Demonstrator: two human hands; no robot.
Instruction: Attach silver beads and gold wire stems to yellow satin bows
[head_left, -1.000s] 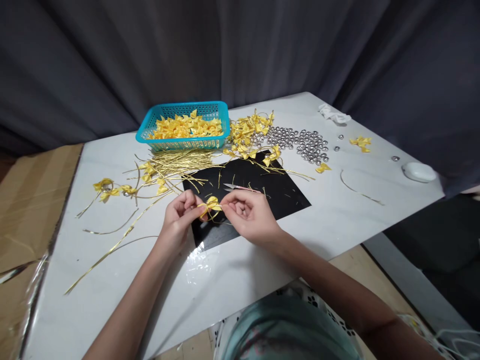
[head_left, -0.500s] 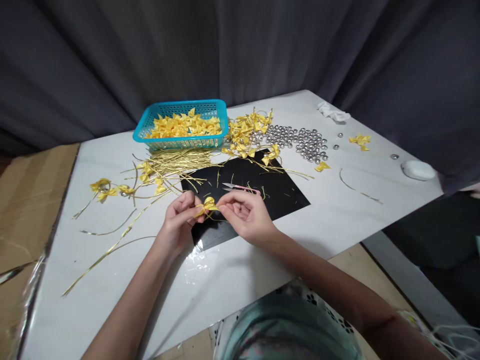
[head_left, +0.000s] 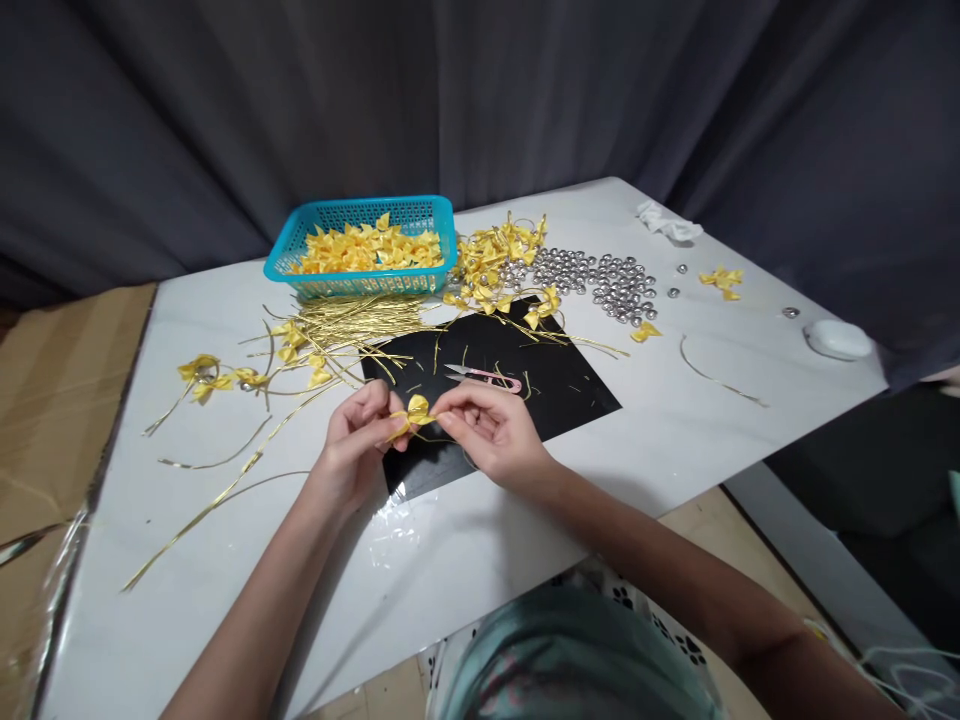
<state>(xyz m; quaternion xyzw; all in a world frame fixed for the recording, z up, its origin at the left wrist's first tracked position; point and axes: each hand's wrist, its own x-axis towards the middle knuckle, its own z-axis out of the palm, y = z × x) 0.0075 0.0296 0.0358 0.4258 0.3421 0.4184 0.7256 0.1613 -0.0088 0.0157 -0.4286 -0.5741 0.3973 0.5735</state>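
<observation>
A yellow ribbon bow (head_left: 418, 408) is stretched between my two hands above the black mat (head_left: 585, 395). My left hand (head_left: 364, 430) is closed, pinching the bow's left side between thumb and fingers. My right hand (head_left: 491, 430) pinches the right tip of the same bow, its other fingers curled. A thin gold cord hangs below the bow between the hands; where it ends is hidden. Just beyond my right hand lie pink-handled thread snips (head_left: 491, 378) on the mat, among short cord scraps.
A turquoise basket (head_left: 360, 203) full of yellow bows stands at the back. Before it lies a bundle of gold cords (head_left: 360, 322). Silver beads (head_left: 622, 285) and tied bows (head_left: 499, 250) spread right of it. A white rounded object (head_left: 836, 339) sits near the right edge.
Both hands keep their pinch on the ribbon bow and have barely moved. The whole view has shifted very slightly.
</observation>
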